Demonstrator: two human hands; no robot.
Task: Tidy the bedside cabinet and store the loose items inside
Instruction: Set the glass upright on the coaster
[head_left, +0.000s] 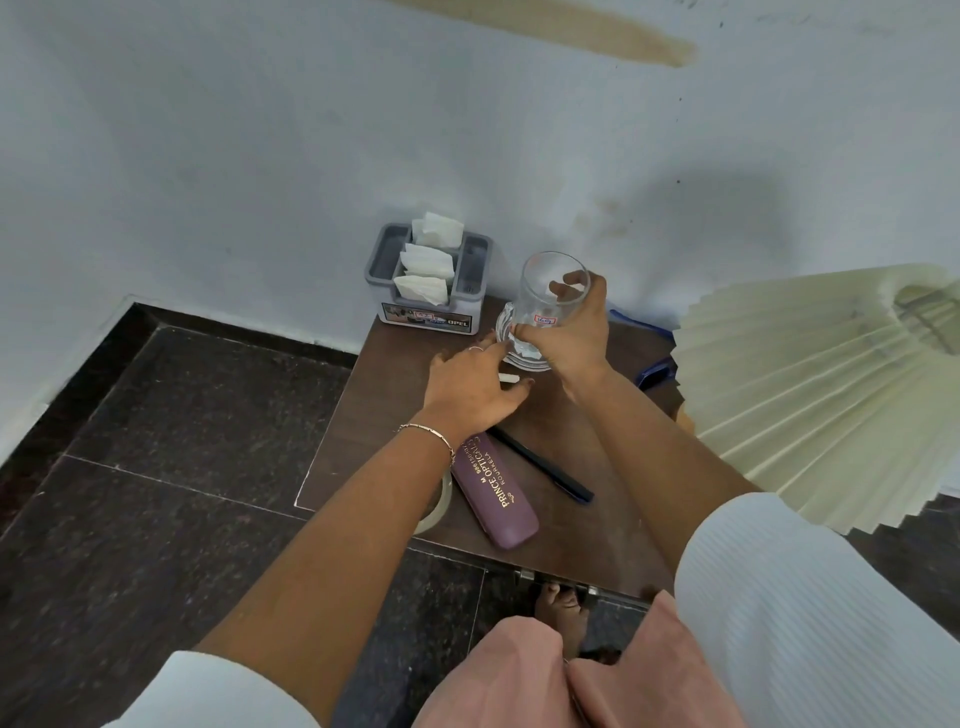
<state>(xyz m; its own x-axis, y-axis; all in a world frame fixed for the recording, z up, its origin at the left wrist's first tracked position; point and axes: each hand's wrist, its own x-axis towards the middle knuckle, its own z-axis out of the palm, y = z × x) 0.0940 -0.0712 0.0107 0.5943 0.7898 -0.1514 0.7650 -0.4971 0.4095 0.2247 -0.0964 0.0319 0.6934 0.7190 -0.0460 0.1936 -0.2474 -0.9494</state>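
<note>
Barely begun: right hand (569, 338) grip clamped on glass (553, 291) at 12 o'clock; left hand (467, 387) grip apart by saucer (530, 362). Case (493, 491), pen (543, 470), tape (439, 506) lie unstored at 6 o'clock on tabletop (374, 415).

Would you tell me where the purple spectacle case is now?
In the head view, the purple spectacle case lies near the cabinet's front edge, between the tape roll and black pen.

A pale bluish-white wall (234, 130) fills the upper view, with a long yellowish-brown stain (571, 31) near the top; a soft shadow (727, 208) falls on it at right; the floor (156, 415) is dark speckled stone (thin pale joints (156, 478) between slabs); a brown wooden cabinet (384, 415) stands against the wall; a cream pleated lampshade (805, 389) looms at its right.
</note>
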